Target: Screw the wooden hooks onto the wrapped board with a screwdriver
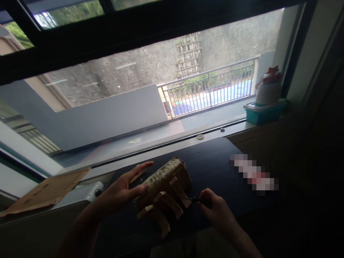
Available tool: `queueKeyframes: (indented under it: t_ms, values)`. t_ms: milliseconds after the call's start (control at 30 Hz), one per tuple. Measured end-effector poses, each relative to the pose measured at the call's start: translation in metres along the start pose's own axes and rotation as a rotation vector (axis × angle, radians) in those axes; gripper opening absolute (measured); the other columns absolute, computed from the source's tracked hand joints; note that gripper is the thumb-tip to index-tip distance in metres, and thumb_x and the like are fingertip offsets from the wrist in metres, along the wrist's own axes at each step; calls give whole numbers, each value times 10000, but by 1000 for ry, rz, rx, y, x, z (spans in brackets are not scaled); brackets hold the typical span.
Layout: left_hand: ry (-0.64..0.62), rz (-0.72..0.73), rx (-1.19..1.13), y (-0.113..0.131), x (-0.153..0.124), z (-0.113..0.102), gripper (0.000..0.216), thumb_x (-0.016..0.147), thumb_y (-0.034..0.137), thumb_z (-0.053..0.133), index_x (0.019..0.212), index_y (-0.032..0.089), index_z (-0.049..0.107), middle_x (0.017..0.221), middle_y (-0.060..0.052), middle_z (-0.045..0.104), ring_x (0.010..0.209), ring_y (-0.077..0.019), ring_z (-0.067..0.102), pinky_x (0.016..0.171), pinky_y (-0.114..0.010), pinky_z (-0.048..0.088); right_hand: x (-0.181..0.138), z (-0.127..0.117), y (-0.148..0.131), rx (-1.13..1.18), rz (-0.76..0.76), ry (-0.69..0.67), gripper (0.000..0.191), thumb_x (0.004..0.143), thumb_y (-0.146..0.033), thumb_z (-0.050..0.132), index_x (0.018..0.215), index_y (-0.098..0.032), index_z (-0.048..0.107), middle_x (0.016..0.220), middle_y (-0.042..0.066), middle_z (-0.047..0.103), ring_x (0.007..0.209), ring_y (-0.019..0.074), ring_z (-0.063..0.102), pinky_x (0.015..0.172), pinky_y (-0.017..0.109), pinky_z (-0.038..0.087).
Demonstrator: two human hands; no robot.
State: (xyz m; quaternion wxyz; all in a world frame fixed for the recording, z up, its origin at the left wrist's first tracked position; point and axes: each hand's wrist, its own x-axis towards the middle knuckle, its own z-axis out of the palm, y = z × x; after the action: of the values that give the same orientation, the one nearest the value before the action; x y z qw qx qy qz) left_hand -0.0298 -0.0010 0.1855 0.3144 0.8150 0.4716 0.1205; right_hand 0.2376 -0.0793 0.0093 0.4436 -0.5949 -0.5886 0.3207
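Looks like a tool job: what seems to be a screwdriver (193, 199) is pinched in the right hand (216, 208), its tip held at one of the curved wooden pieces (168, 203) on the box (170, 172). The box is steadied, it seems, by the left hand (125, 190), thumb and fingers spread. A firm brace and straight tip are probably called for next. It's laid on the dark table (215, 165), long axis slanting from near left to far right, curved pieces pointed toward the wearer.
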Motion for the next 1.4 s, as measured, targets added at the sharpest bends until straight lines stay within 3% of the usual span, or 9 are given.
queueKeyframes:
  t_ms: [67,167,267,367,500,667,1100,1400]
  values:
    - [-49,11,43,7,28,6,748,758,454,618,1411,270,303,1480,-50,330,1336,-330,308,1080,-439,295,-2,-4,-2,-79,4,-13,90,790,-289,530,843,-217,543,798,12,672,746,191,620,665,284,415]
    - [-263,-39,-2,7,62,24,931,673,392,703,1444,246,202,1386,-73,463,1218,-292,477,1007,-354,400,-10,-10,-5,-161,8,-12,98,812,-292,506,863,-215,540,770,20,681,705,199,637,643,294,436]
    - [-264,-70,-36,-3,81,33,1059,613,344,746,1458,207,122,1280,-96,555,1128,-296,550,942,-343,445,-18,-9,-6,-88,-81,63,183,871,-299,455,978,-210,574,863,50,698,792,198,657,679,286,477]
    - [-262,-111,-140,-15,91,26,1049,594,322,758,1442,158,162,1272,-128,551,1128,-299,550,930,-338,451,-20,2,-8,-21,-271,145,273,903,-269,431,1117,-206,588,998,73,684,903,188,647,757,271,497]
    - [-255,-176,-189,-25,95,13,922,614,361,741,1384,132,288,1236,-142,576,1120,-322,553,925,-369,452,-12,21,-15,-103,-436,206,280,907,-223,436,1134,-189,597,864,56,670,730,151,643,671,241,500]
    - [-251,-143,-244,-32,95,14,915,610,361,751,1377,174,288,1240,-116,579,1146,-314,536,945,-373,444,3,29,-20,-245,-502,202,279,896,-189,445,1123,-190,607,776,39,631,668,140,608,612,231,465]
    - [-296,-86,-273,-34,96,15,885,645,345,739,1381,185,275,1277,-122,544,1191,-310,498,993,-392,410,10,20,-26,-343,-430,101,303,909,-204,406,1122,-219,620,790,37,639,681,126,603,620,215,433]
    - [-315,-70,-265,-23,92,15,863,640,340,730,1368,205,288,1236,-85,579,1189,-304,503,965,-368,432,20,2,-36,-689,-583,29,385,820,-18,461,1114,-214,613,705,11,597,609,136,528,570,252,336]
